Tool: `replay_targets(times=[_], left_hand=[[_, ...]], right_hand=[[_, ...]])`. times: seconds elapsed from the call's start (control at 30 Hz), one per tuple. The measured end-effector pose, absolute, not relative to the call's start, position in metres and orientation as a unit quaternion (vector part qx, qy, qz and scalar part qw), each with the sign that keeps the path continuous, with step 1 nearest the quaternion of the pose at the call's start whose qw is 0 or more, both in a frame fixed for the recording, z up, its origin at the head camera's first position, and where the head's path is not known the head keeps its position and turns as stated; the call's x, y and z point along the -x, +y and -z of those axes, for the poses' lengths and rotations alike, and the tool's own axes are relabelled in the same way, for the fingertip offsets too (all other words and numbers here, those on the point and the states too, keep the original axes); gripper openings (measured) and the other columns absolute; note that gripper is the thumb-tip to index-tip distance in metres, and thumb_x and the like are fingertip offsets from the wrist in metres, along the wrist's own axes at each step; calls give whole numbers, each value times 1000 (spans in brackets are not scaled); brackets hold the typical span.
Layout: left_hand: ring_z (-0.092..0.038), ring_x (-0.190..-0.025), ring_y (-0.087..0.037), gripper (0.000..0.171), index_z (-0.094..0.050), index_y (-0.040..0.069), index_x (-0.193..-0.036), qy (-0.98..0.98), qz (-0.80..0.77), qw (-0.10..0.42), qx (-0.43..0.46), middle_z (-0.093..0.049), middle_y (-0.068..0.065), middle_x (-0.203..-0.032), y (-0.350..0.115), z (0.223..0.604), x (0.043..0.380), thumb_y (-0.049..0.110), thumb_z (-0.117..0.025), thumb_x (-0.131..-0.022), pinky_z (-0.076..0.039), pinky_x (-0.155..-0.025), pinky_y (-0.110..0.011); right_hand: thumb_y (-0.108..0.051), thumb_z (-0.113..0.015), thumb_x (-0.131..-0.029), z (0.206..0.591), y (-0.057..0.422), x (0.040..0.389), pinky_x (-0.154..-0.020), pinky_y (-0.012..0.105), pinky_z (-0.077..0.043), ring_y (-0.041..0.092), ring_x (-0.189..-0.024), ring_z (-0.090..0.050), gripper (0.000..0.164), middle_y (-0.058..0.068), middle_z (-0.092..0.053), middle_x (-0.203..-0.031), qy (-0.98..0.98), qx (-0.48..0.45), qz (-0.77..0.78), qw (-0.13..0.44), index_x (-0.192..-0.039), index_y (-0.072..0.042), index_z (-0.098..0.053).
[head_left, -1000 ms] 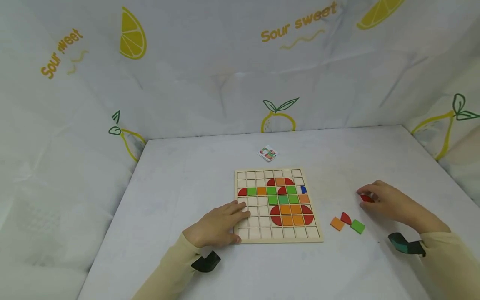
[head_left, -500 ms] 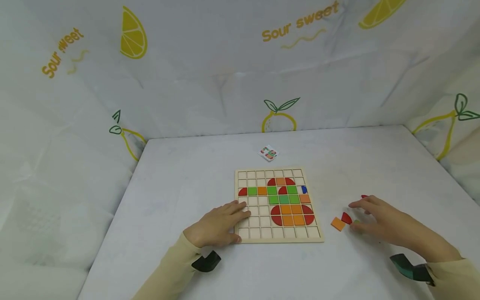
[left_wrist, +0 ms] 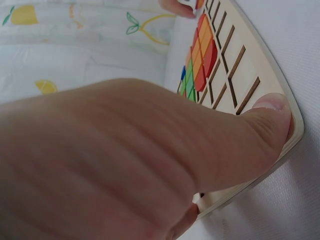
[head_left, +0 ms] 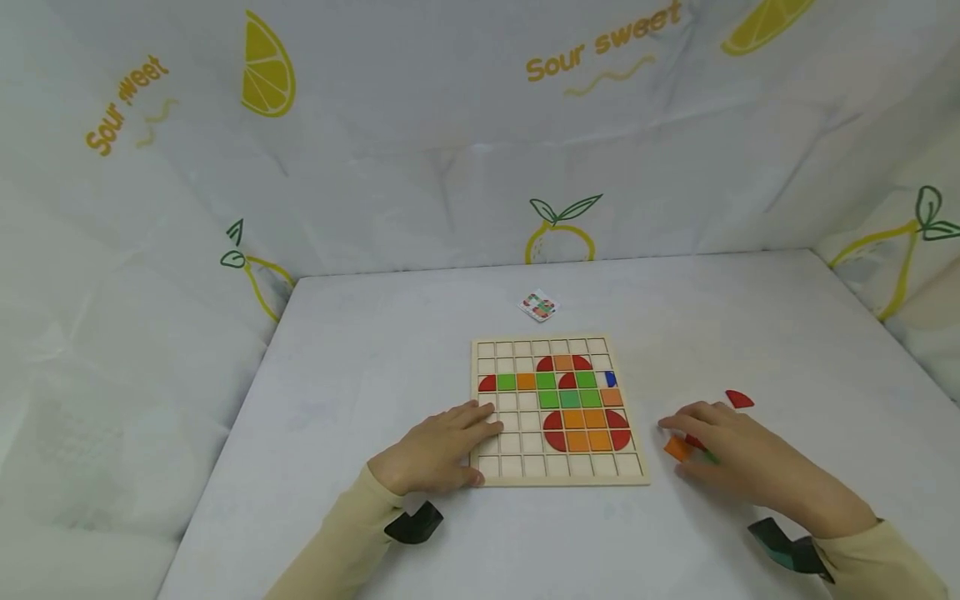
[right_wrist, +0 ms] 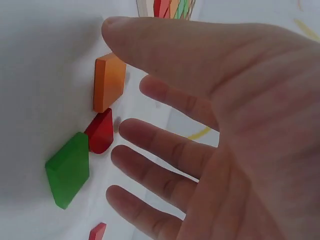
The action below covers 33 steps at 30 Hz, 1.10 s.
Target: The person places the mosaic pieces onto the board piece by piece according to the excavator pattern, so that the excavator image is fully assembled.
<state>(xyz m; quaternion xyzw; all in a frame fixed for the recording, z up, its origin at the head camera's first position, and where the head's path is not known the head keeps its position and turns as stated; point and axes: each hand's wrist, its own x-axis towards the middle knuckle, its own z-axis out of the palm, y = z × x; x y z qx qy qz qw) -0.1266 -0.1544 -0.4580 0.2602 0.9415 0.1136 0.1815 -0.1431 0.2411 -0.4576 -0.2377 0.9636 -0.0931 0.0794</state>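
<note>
My left hand (head_left: 438, 450) rests on the near left edge of a wooden grid board (head_left: 525, 467), its thumb on the corner in the left wrist view. Coloured squares and red quarter-circles fill part of the grid. Over at the right, my right hand (head_left: 742, 458) hovers over loose pieces, fingers spread and nothing between them. In the right wrist view, an orange square tile (right_wrist: 109, 82) lies nearest its thumb and index finger. A red quarter-circle piece (right_wrist: 101, 131) and a green square tile (right_wrist: 69, 170) lie beside it, partly hidden in the head view.
Another red quarter-circle (head_left: 739, 399) lies on the table (head_left: 375, 333) beyond my right hand. Behind the board is a small patterned card (head_left: 539, 306). A white sheet with lemon prints (head_left: 450, 167) hangs at the back and sides.
My right hand has let go of the red quarter-circle at the far right, then moved left and nearer, over the other loose pieces. The left hand stays on the board.
</note>
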Motion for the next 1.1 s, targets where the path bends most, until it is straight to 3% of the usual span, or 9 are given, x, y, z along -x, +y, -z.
replay_targets(times=[0.2,0.37,0.5,0.7,0.93,1.1], left_hand=[[-30,-155,-28,69,-46,21,-153,942,-111,181,-260,-35,-3,-165,-153,459,126,29,-75,-90,-35,-122,-52],[-30,-155,-28,69,-46,21,-153,942,-109,180,-261,-35,-4,-165,-155,458,125,30,-74,-91,-35,-123,-51],[-30,-155,-28,69,-46,20,-153,941,-113,180,-263,-35,-4,-165,-155,458,125,30,-74,-91,-35,-122,-52],[-29,-155,-27,69,-45,21,-153,942,-110,180,-261,-34,-3,-166,-155,458,126,29,-74,-91,-35,-122,-52],[-30,-155,-28,68,-46,19,-152,942,-114,181,-260,-35,-4,-165,-155,458,126,29,-74,-91,-35,-122,-52],[-33,-153,-29,67,-47,17,-150,944,-122,174,-253,-36,-7,-164,-154,460,126,27,-76,-90,-37,-121,-52]], right_hand=[[-36,-88,-75,457,249,143,-85,59,-58,28,-102,-65,58,9,-66,-118,974,203,66,72,-126,-14,-69],[-38,-86,-77,459,259,146,-79,65,-57,41,-108,-59,69,23,-61,-123,980,138,46,139,-133,-7,-61],[-26,-84,-81,461,264,149,-79,64,-58,43,-102,-60,61,27,-61,-115,978,108,48,174,-130,-1,-59],[-13,-80,-82,458,269,157,-76,51,-62,29,-87,-63,47,15,-65,-101,977,142,89,132,-122,3,-62],[-19,-81,-84,440,256,169,-76,49,-62,33,-100,-65,41,10,-67,-107,971,180,144,58,-119,-3,-66],[-23,-79,-87,424,230,177,-72,43,-62,29,-98,-64,40,11,-66,-109,968,200,149,36,-121,-6,-68]])
